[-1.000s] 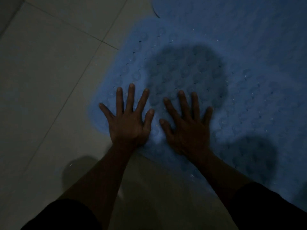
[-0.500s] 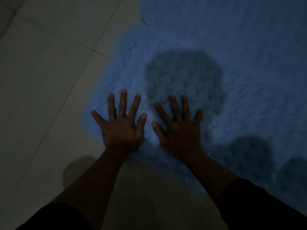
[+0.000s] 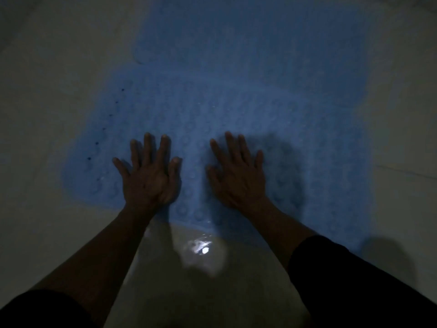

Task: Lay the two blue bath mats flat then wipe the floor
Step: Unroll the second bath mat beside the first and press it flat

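Note:
A blue bath mat (image 3: 201, 114) with round bumps lies flat on the pale floor in dim light. My left hand (image 3: 150, 176) presses palm down on its near part, fingers spread. My right hand (image 3: 238, 176) does the same a hand's width to the right. A second blue bath mat (image 3: 236, 36) lies beyond the first, its edge overlapping or touching it; I cannot tell which.
Pale floor tiles (image 3: 47, 91) surround the mats on the left, right and near side. A wet patch (image 3: 203, 250) glints on the floor just before the near mat's edge, between my forearms. Shadows fall right of my right hand.
The view has swung so the mat now sits centred. My hands have slid apart on the mat and stay flat on it.

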`<state>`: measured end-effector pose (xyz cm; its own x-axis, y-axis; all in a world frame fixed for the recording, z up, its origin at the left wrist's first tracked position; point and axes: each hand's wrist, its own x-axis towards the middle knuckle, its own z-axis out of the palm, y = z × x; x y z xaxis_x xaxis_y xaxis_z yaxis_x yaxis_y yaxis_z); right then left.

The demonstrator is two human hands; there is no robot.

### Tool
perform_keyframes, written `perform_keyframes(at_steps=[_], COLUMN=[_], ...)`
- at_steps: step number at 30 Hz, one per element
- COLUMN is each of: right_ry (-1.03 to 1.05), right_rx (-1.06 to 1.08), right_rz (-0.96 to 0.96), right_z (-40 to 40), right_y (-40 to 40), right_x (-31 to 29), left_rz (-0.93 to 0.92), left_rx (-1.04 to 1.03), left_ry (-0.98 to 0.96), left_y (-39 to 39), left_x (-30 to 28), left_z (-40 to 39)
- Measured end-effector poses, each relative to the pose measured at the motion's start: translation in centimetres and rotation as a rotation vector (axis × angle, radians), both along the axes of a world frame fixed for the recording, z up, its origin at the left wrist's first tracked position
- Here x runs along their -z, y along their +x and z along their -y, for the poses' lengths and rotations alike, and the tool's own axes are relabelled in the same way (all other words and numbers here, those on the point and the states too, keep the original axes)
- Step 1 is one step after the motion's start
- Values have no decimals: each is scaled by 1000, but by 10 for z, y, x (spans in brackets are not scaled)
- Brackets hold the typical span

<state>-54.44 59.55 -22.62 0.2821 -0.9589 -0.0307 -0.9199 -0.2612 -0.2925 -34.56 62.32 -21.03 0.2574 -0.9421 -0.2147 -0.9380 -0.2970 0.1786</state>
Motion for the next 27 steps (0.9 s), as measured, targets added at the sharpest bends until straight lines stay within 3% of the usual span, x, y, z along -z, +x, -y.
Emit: perform_keyframes(at_steps=[8, 16, 27], right_ry=[139, 152, 139], right_rx=[423, 431, 419], right_rz=[-39, -41, -108], right_z=[49, 94, 98], right_y=[-154, -183, -183], right_x=[-13, 16, 18], left_rz=[-92, 32, 39], left_rx=[314, 508, 464], left_ry=[-89, -80, -56], left_y=[-158, -198, -200], left_x=[-5, 28, 31], left_z=[77, 145, 148])
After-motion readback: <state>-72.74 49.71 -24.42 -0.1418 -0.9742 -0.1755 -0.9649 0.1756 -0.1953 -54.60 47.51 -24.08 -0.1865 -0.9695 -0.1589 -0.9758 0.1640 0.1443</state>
